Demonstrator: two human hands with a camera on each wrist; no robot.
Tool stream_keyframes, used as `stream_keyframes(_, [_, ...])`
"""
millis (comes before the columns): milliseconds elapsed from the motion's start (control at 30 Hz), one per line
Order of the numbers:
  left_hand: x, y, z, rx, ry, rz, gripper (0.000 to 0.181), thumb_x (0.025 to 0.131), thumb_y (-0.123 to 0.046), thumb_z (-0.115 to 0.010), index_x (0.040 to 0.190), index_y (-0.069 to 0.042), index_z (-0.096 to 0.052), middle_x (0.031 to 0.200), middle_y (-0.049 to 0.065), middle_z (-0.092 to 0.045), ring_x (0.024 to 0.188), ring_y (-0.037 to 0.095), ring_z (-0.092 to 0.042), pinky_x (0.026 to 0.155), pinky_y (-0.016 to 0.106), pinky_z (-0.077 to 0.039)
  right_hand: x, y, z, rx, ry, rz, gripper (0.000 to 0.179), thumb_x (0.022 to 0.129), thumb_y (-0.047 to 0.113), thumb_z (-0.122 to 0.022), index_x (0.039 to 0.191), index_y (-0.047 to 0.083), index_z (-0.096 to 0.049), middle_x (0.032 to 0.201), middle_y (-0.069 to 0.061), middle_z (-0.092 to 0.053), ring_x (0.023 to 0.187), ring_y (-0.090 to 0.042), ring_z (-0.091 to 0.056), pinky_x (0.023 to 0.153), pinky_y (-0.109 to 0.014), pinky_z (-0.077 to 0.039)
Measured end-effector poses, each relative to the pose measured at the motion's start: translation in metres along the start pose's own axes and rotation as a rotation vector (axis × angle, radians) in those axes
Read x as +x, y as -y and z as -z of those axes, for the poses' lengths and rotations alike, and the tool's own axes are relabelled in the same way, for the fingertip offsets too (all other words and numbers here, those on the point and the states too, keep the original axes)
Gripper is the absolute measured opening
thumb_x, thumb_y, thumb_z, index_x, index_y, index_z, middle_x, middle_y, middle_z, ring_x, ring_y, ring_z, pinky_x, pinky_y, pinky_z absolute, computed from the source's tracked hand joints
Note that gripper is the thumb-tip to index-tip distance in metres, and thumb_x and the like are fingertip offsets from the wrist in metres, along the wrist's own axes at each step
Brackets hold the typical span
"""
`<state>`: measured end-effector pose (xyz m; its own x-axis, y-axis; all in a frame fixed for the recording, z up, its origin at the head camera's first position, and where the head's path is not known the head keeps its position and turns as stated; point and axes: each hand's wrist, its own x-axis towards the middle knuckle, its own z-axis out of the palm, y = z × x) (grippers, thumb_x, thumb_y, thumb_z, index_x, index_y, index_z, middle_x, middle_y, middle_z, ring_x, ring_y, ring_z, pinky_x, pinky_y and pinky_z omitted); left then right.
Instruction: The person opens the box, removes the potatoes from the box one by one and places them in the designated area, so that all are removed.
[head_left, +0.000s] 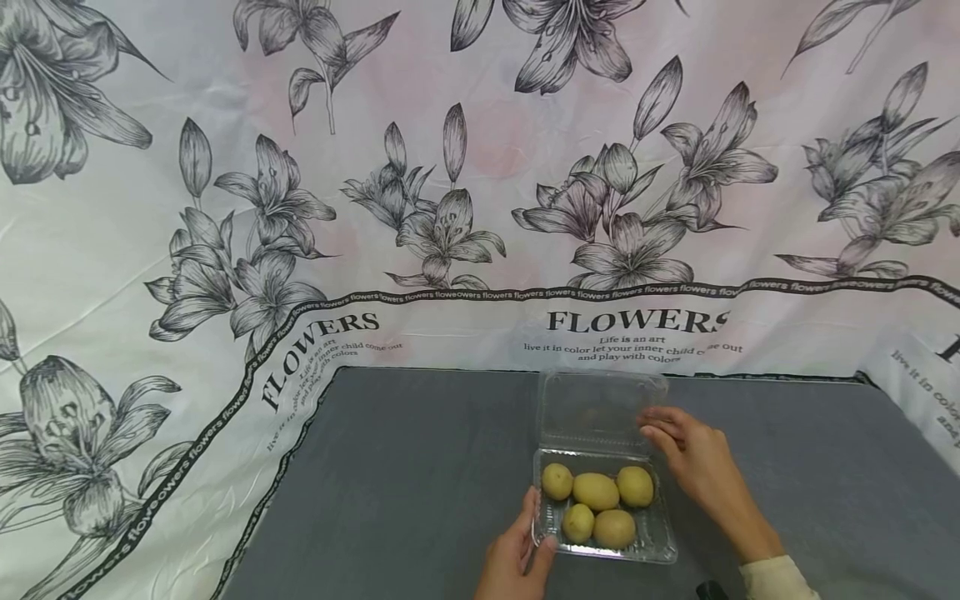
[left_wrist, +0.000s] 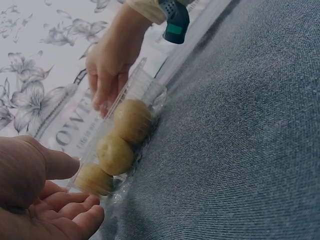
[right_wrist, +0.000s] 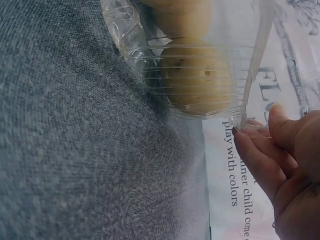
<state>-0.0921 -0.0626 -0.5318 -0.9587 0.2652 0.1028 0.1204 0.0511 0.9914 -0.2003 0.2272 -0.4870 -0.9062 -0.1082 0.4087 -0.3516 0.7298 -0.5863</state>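
Observation:
A clear plastic clamshell container [head_left: 656, 546] lies on the grey cloth with its hinged lid [head_left: 585, 408] folded back toward the wall. Several yellow potatoes [head_left: 596, 492] sit loose in its base. My left hand [head_left: 517, 550] holds the base at its near left corner; in the left wrist view the thumb [left_wrist: 62, 165] is at the rim and the fingers are lower, by the outer wall. At the lid's right edge, my right hand [head_left: 693, 458] pinches the thin plastic between thumb and fingertips. The right wrist view shows those fingers [right_wrist: 260, 155] beyond one potato [right_wrist: 197, 77].
Grey cloth [head_left: 405, 467] covers the table. Behind and to the left hangs a white curtain [head_left: 450, 250] printed with flowers and lettering, its lower edge along the table. A dark object [head_left: 711, 590] shows at the bottom edge near the right sleeve [head_left: 776, 579].

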Motion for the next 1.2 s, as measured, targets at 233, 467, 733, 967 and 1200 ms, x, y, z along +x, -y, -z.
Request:
stream_keyframes(233, [-0.0003,-0.0007,-0.0021,-0.013,-0.004,0.011,0.07,0.11,-0.018,-0.06,0.159,0.017,-0.023,0.163,0.035,-0.03,0.15,0.043,-0.031,0.119,0.034,-0.037,0.0029,-0.0045,-0.0013,0.008,0.004,0.035,0.029,0.102,0.01,-0.072,0.129,-0.001,-0.071,0.111,-0.009,-0.081,0.092,-0.032,-0.079,0.072,-0.038,-0.066])
stream_keyframes(467, [-0.0006,-0.0016,-0.0038,-0.025,-0.01,0.042,0.071,0.109,-0.018,-0.06,0.16,0.014,-0.022,0.165,0.033,-0.028,0.151,0.042,-0.03,0.12,0.035,-0.035,0.0045,-0.0073,-0.0017,0.01,0.057,0.012,0.035,0.104,0.015,-0.07,0.134,-0.003,-0.069,0.116,-0.011,-0.079,0.095,-0.033,-0.079,0.056,-0.023,-0.052])
stream_keyframes(733, [-0.0008,-0.0004,-0.0034,-0.009,-0.011,0.008,0.07,0.11,-0.018,-0.06,0.16,0.014,-0.023,0.165,0.033,-0.03,0.15,0.043,-0.031,0.119,0.04,-0.036,0.0051,-0.0056,-0.0028,0.013,0.101,-0.016,0.039,0.104,0.016,-0.071,0.136,-0.006,-0.067,0.116,-0.01,-0.079,0.088,-0.019,-0.076,0.052,-0.024,-0.046])
stream_keyframes(967, [-0.001,-0.0014,-0.0021,0.022,-0.009,0.004,0.071,0.11,-0.02,-0.059,0.16,0.015,-0.023,0.164,0.034,-0.031,0.15,0.046,-0.032,0.119,0.042,-0.037,0.0037,-0.0088,-0.0042,0.017,0.136,-0.055,0.047,0.105,0.019,-0.069,0.142,-0.008,-0.06,0.119,-0.011,-0.079,0.065,-0.006,-0.063,0.045,-0.026,-0.038])
stream_keyframes(1200, [-0.001,-0.0012,-0.0025,0.008,-0.01,0.02,0.07,0.11,-0.018,-0.06,0.16,0.015,-0.024,0.164,0.034,-0.03,0.15,0.044,-0.032,0.119,0.037,-0.037,0.0008,-0.0078,-0.0042,0.039,0.195,-0.116,0.053,0.107,0.02,-0.067,0.147,-0.011,-0.054,0.12,-0.018,-0.077,0.083,-0.021,-0.078,0.044,-0.027,-0.039])
